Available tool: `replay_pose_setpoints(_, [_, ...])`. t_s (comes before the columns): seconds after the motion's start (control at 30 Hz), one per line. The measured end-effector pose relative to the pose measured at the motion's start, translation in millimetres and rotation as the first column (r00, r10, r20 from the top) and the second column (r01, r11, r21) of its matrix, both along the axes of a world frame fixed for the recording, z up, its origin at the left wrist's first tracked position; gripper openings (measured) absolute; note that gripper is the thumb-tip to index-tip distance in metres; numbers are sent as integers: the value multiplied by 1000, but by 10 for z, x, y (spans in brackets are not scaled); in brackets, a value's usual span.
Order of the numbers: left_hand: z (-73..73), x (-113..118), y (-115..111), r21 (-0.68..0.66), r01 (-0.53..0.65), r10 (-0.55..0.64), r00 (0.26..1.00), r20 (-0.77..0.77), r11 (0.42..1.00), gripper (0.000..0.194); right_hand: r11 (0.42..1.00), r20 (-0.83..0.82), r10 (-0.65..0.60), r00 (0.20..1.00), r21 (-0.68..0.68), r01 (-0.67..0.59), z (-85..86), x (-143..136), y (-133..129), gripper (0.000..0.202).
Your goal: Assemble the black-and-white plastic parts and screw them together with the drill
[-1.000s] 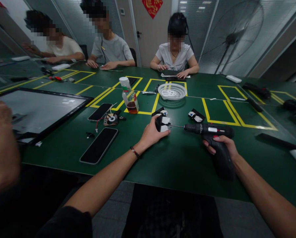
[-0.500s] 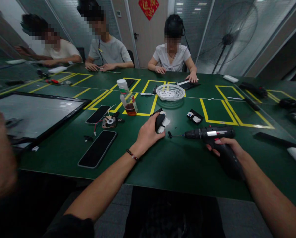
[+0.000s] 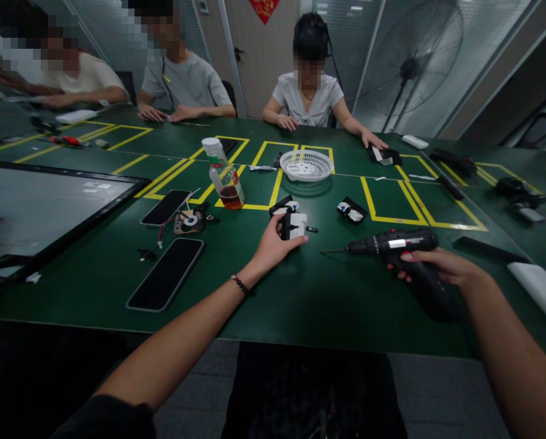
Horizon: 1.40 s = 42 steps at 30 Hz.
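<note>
Fingers of my left hand (image 3: 276, 242) are closed around a small black-and-white block (image 3: 296, 225), just above the green table. A small dark piece (image 3: 312, 230) sticks out at the block's right side. My right hand (image 3: 431, 265) grips a black cordless drill (image 3: 391, 242) by its handle, with a finger near the trigger. The drill's long thin bit points left, apart from the block. Behind my left hand lies another black-and-white piece (image 3: 283, 206), partly covered. A similar piece (image 3: 352, 210) rests to the right.
A phone (image 3: 166, 274), a small device with wires (image 3: 190, 221) and a bottle of brown liquid (image 3: 224, 177) are on the left. A white basket (image 3: 306, 166) stands ahead. A framed panel (image 3: 62, 210) fills the left side; a white box (image 3: 540, 292) lies right. Co-workers sit opposite.
The block in my left hand has turned, showing its white face. The small dark piece formerly at the bit's tip no longer is there. Across the table, a person's hand has shifted right with a dark item.
</note>
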<state>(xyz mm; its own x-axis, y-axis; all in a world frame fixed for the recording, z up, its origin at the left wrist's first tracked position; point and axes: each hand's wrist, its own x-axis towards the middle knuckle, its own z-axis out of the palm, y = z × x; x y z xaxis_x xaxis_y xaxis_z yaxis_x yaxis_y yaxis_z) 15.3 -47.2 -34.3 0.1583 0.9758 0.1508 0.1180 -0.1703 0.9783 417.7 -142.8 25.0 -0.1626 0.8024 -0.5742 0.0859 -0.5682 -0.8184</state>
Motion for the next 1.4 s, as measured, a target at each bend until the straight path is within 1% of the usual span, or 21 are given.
replay_pose_setpoints(0.13, [16,19,0,-142,38,-3,972,237,989,78,996,228,-85,970,5,86,17,144,11,41])
replay_pose_setpoints(0.23, [60,9,-15,-204,74,-7,949,314,976,68,997,480,-68,874,69,40,35,226,41,46])
replay_pose_setpoints(0.3, [87,4,-31,-217,124,-46,941,335,968,61,986,695,-66,716,154,-58,56,263,74,52])
replay_pose_setpoints(0.37, [108,2,-49,-219,170,-87,934,346,961,57,968,848,-40,528,163,-189,85,272,97,57])
replay_pose_setpoints(0.5, [140,-8,-71,-214,200,-113,926,361,956,59,942,972,-39,230,112,-316,180,135,47,60])
replay_pose_setpoints(0.57, [155,-18,-74,-209,210,-121,920,374,955,61,926,989,-132,62,146,-347,244,-45,5,55])
replay_pose_setpoints(0.6, [162,-21,-74,-207,215,-125,917,380,954,61,906,979,-204,9,193,-376,272,-170,1,51])
replay_pose_setpoints(0.63, [169,-24,-75,-205,219,-127,914,385,954,62,869,954,-299,-14,266,-417,291,-318,15,46])
replay_pose_setpoints(0.67, [174,-24,-77,-203,223,-131,912,390,953,61,806,916,-402,5,356,-474,297,-487,52,41])
replay_pose_setpoints(0.7, [177,-22,-79,-199,228,-135,909,394,953,61,721,873,-481,82,447,-529,287,-673,113,36])
replay_pose_setpoints(0.73, [180,-19,-82,-194,233,-141,907,397,953,60,632,844,-497,201,511,-582,260,-869,195,30])
replay_pose_setpoints(0.77, [181,-14,-86,-191,238,-147,906,398,952,59,553,822,-463,331,560,-616,219,-1065,295,24])
replay_pose_setpoints(0.8, [183,-9,-90,-189,243,-153,906,395,951,59,499,809,-390,440,587,-638,167,-1253,405,22])
replay_pose_setpoints(0.83, [184,-4,-94,-191,248,-159,908,388,950,59,467,794,-329,511,607,-643,108,-1424,519,21])
replay_pose_setpoints(0.87, [185,0,-96,-194,253,-165,910,380,948,59,451,796,-271,542,602,-659,48,-1571,629,21])
replay_pose_setpoints(0.9, [187,3,-97,-198,259,-171,912,374,945,59,443,810,-226,541,580,-684,-9,-1692,728,22])
replay_pose_setpoints(0.97, [190,4,-95,-209,268,-179,913,366,940,61,460,851,-191,489,517,-722,-106,-1853,881,20])
replay_pose_setpoints(1.03, [191,4,-88,-223,267,-173,914,367,938,62,492,883,-198,426,465,-736,-180,-1927,972,17])
replay_pose_setpoints(1.1, [188,6,-78,-235,261,-163,916,367,936,64,512,894,-211,395,445,-735,-238,-1956,1016,14])
replay_pose_setpoints(1.27, [166,12,-57,-232,265,-172,918,358,936,65,494,894,-209,396,446,-746,-316,-2006,1022,12])
replay_pose_setpoints(1.4, [156,10,-49,-229,256,-167,923,347,939,64,482,880,-223,419,473,-738,-256,-1990,984,14])
